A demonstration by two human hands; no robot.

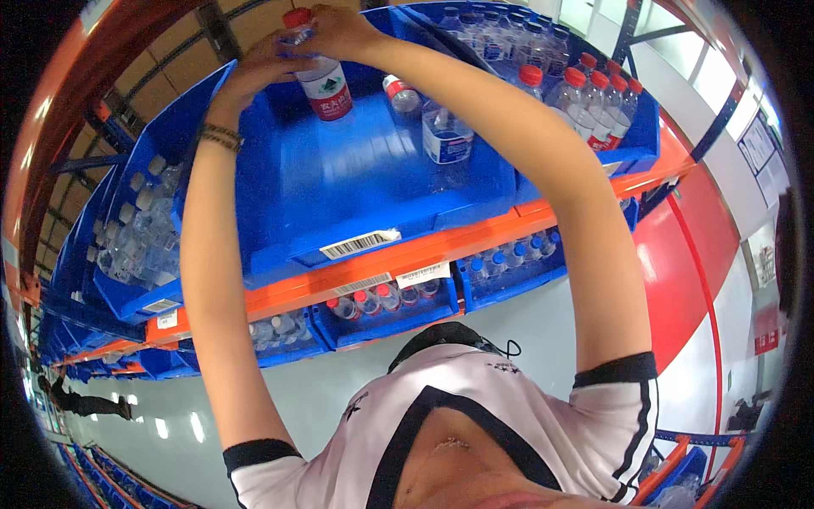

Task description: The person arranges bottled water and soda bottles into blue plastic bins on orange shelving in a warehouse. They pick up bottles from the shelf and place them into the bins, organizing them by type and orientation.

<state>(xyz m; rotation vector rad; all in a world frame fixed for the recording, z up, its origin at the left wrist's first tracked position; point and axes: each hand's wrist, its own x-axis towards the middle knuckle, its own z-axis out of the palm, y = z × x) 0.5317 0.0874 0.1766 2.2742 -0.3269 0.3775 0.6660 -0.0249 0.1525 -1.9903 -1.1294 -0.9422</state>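
Observation:
A clear plastic water bottle [327, 95] with a red cap and a red-and-white label stands slightly tilted at the back of a blue plastic bin [299, 184]. My left hand [257, 67], slightly blurred and with a dark bracelet at the wrist, has its fingers around the bottle's upper part. From the other side my right hand [346, 32] grips it near the neck, just below the cap. In the same bin, a bottle with a red-and-white label [402, 94] lies on its side. Nearer my right forearm is a clear bottle with a blue-and-white label [447, 137], its top hidden by the arm.
Right of this bin, another holds red-capped bottles [598, 95] and dark-capped bottles [509, 38]. White-capped bottles [143, 223] fill a bin at left. An orange shelf beam [407, 248] runs along the front, above lower bins with red-capped [369, 302] and blue-capped bottles [509, 257]. Another person [82, 401] is far left.

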